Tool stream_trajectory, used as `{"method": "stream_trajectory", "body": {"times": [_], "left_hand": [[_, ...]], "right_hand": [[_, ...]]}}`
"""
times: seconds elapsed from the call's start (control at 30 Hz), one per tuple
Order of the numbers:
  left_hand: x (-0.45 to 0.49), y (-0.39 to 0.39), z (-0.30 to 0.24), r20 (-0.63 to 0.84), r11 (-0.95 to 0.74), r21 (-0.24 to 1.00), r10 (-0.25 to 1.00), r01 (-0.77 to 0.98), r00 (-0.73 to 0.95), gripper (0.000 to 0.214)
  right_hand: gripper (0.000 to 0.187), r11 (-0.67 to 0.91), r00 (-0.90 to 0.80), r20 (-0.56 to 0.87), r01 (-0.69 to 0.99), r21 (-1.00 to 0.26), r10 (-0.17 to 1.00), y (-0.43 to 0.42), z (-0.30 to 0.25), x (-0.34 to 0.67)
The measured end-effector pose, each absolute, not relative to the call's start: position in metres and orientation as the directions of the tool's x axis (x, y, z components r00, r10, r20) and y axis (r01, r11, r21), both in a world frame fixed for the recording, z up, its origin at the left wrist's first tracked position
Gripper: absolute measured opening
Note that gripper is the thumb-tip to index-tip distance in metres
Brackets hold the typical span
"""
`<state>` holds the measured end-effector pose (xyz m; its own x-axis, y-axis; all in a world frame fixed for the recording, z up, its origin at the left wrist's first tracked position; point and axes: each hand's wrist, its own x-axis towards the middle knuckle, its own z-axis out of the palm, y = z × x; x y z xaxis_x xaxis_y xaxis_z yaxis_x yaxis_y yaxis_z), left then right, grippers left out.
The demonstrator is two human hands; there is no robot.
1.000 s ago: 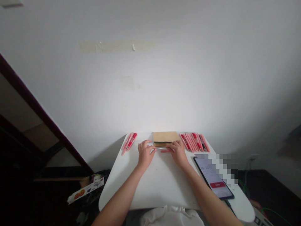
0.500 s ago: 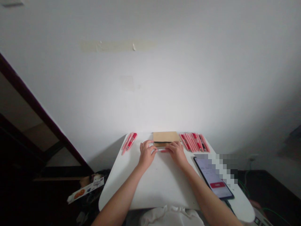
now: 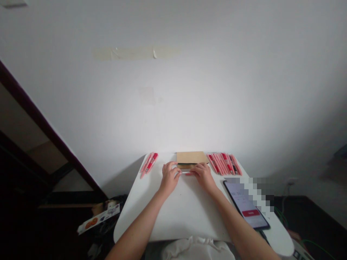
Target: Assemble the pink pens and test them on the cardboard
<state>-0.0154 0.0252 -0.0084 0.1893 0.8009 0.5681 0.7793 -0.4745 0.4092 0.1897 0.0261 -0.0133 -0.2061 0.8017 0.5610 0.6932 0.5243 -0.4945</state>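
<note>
Across the white bench (image 3: 189, 216), left hand (image 3: 169, 178) and right hand (image 3: 203, 176) pinch a pen part (image 3: 185, 172), seemingly aligning it; next needs steadiness.

Near tabletop (image 3: 189, 213) lies free; box (image 3: 191, 157) (seemingly) blocks ahead.

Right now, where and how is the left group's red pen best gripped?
Probably mid-barrel, from above and its right, where the left hand is: the red pen lies slanted on the table, with pink pens close along its left.
</note>
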Motion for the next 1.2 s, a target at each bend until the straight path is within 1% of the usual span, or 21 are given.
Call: {"method": "stream_trajectory", "body": {"times": [0.27, 0.47, 0.53, 0.63, 0.77, 0.97, 1.2], "left_hand": [[-0.017, 0.024, -0.003, 0.574, -0.466, 0.388, 0.797, 0.795, 0.187, 0.007], [-0.018, 0.024, -0.002, 0.594, -0.453, 0.364, 0.786, 0.814, 0.171, 0.013], [-0.019, 0.023, -0.001, 0.581, -0.396, 0.366, 0.804, 0.842, 0.126, 0.014], [-0.021, 0.022, 0.001, 0.533, -0.248, 0.368, 0.846, 0.896, 0.015, 0.015], [-0.024, 0.021, 0.004, 0.497, -0.101, 0.327, 0.864, 0.939, -0.081, 0.013], [-0.026, 0.022, 0.002, 0.483, -0.028, 0.281, 0.868, 0.959, -0.116, 0.014], [-0.027, 0.024, -0.003, 0.480, 0.002, 0.284, 0.866, 0.959, -0.144, 0.022]], "right_hand": [[0.020, 0.500, -0.170, 0.565, 0.705, -0.503, 0.807, 0.025, -0.011, 0.190], [0.018, 0.493, -0.139, 0.585, 0.707, -0.506, 0.799, 0.026, -0.013, 0.191], [0.019, 0.496, -0.131, 0.592, 0.703, -0.510, 0.795, 0.027, -0.014, 0.192], [0.021, 0.495, -0.118, 0.602, 0.702, -0.512, 0.790, 0.028, -0.015, 0.193], [0.021, 0.494, -0.108, 0.608, 0.701, -0.514, 0.786, 0.028, -0.015, 0.194], [0.019, 0.487, -0.100, 0.614, 0.712, -0.505, 0.783, 0.028, -0.014, 0.194], [0.019, 0.481, -0.101, 0.611, 0.721, -0.500, 0.786, 0.028, -0.015, 0.194]]}}
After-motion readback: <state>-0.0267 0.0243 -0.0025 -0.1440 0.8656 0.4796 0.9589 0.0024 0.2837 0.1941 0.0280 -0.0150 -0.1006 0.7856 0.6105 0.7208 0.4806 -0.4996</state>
